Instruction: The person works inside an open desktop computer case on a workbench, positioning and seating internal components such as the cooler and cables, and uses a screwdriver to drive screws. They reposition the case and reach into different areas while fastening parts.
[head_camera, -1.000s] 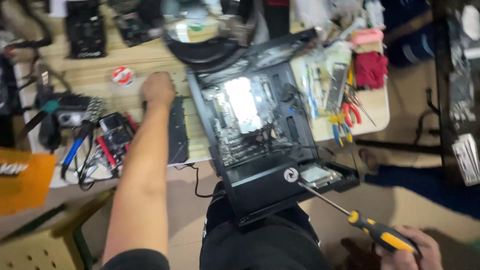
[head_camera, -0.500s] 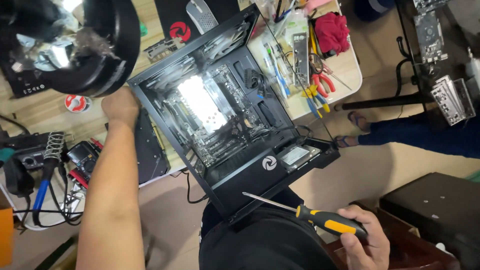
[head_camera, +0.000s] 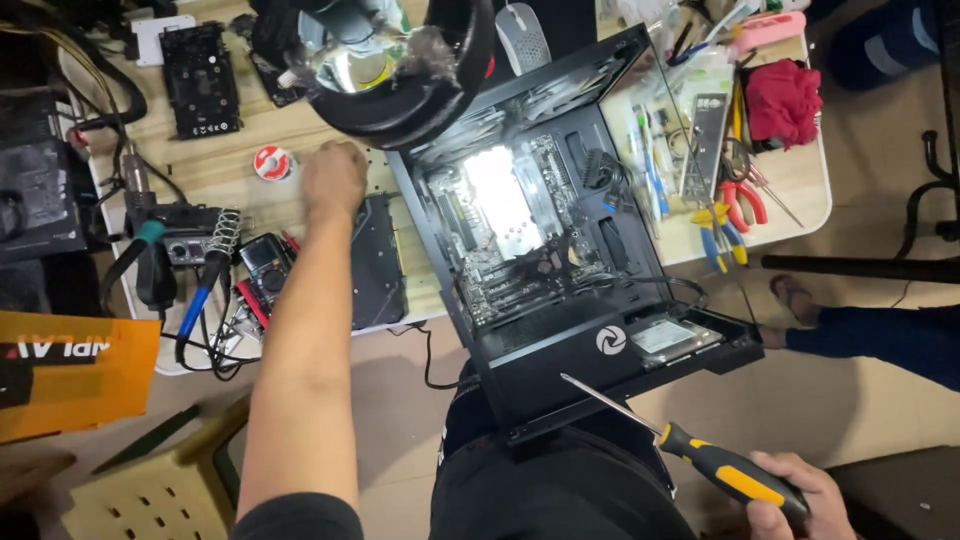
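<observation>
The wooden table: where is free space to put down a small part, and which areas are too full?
Bare wood shows on the table between the solder reel, the circuit board and the left hand. The corner right of the open computer case is crowded with pliers and a red cloth. Cables and the soldering station fill the left edge.

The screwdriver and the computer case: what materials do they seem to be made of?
Screwdriver in the right hand: thin grey shaft, probably steel by its dull shine; the yellow and black handle looks like moulded plastic or rubber. Computer case: flat black panels with straight folded edges and a matte finish, likely painted sheet metal, though plastic parts cannot be excluded.
</observation>
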